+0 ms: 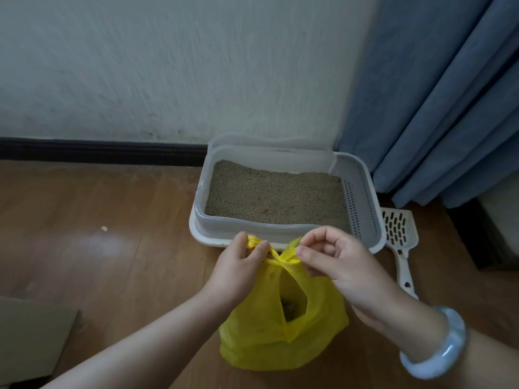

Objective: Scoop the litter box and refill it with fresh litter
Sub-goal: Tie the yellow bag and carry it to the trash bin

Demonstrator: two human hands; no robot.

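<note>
A yellow plastic bag point(269, 338) stands on the wooden floor just in front of me, with dark clumps showing through its opening. My left hand point(238, 265) pinches one bag handle and my right hand point(339, 262) pinches the other; the two handles cross in a twist between them. Behind the bag sits a white litter box point(362, 189) against the wall, filled with tan litter point(275, 195). A white slotted scoop point(398, 237) lies on the floor to the right of the box.
A blue curtain point(438, 94) hangs at the right, beside the box. A piece of cardboard point(31, 338) lies at the lower left. A small pale crumb point(104, 228) rests on the floor to the left. A dark baseboard point(98, 151) runs along the wall.
</note>
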